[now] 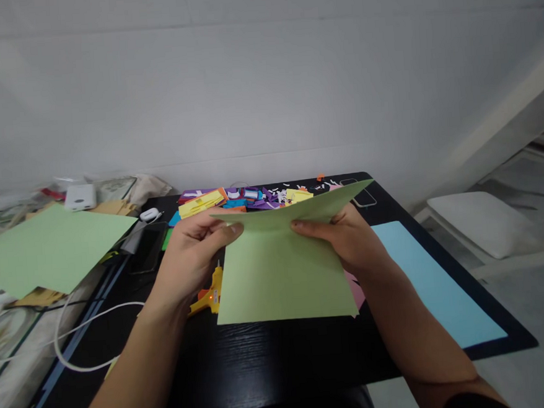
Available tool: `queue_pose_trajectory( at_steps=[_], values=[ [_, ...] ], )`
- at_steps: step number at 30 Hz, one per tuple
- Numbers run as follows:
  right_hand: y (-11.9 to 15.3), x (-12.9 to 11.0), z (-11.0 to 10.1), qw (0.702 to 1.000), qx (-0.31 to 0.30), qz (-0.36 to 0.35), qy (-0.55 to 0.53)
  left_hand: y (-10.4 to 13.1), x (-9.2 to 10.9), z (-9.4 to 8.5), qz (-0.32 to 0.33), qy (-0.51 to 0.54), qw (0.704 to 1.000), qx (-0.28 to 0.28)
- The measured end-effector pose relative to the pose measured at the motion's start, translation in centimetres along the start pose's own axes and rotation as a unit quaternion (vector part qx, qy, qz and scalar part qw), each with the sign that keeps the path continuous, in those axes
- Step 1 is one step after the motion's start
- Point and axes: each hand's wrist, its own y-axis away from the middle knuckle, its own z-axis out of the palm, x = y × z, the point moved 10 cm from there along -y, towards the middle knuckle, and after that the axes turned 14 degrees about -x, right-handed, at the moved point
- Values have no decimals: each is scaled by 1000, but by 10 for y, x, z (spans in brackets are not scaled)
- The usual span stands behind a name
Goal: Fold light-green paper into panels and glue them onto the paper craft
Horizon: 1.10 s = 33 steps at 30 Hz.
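Note:
Both hands hold a green sheet of paper (pixel 286 271) up over the black table. My left hand (pixel 193 243) pinches its upper left corner between thumb and fingers. On the other side my right hand (pixel 348 233) grips the upper part, thumb on the near face and fingers hidden behind. The paper bends near the top, and a flap slants up to the right. Just left of it lies a yellow hot glue gun (pixel 212 295) with a small red light. A corner of pink paper (pixel 355 290) shows beneath the right edge.
Yellow paper (pixel 202 202) and purple scraps (pixel 267 199) litter the table's back. A light blue sheet (pixel 436 286) lies at right. Another green sheet (pixel 55 244) covers clutter at left, near a white cable (pixel 58 343). A white stool (pixel 478 220) stands right of the table (pixel 283 358).

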Motion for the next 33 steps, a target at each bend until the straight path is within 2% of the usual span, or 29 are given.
queue_pose_trajectory(
  at_steps=[2,4,8,10,12,13,14,15,17,18,19,21,24,28,31,33],
  values=[
    [0,-2,1,1000,-9,1,14,0,-4,0,-29,36,999,0],
    [0,-6,6,998,-47,-3,28,0,-4,-1,-42,59,997,3],
    [0,-15,8,989,-145,7,40,0,9,-2,-13,39,999,-22],
    [2,-20,10,972,-228,2,63,2,14,-2,-2,-8,999,-40],
    [9,-25,22,934,-342,-23,97,5,22,0,29,-74,995,-60],
    [12,-26,27,921,-369,-31,120,6,29,3,56,-116,989,-73],
    [14,-26,31,917,-369,-35,145,8,36,8,87,-159,980,-87],
    [12,-26,31,927,-329,-39,176,10,43,14,119,-201,967,-101],
    [10,-31,27,942,-180,-57,279,15,56,28,178,-269,937,-130],
    [13,-36,32,932,-128,-77,330,18,60,35,203,-290,924,-143],
    [17,-38,41,916,-104,-95,376,21,64,41,224,-302,914,-151],
    [23,-39,59,886,-85,-127,437,25,68,49,251,-311,902,-163],
    [25,-38,67,876,-82,-148,452,27,66,48,236,-304,911,-149],
    [19,-32,53,899,-115,-88,413,24,56,33,172,-286,938,-96],
    [14,-28,37,930,-169,-42,324,22,52,15,146,-245,958,-27],
    [13,-32,27,949,-213,-56,225,20,47,1,126,-201,971,19]
  ],
)
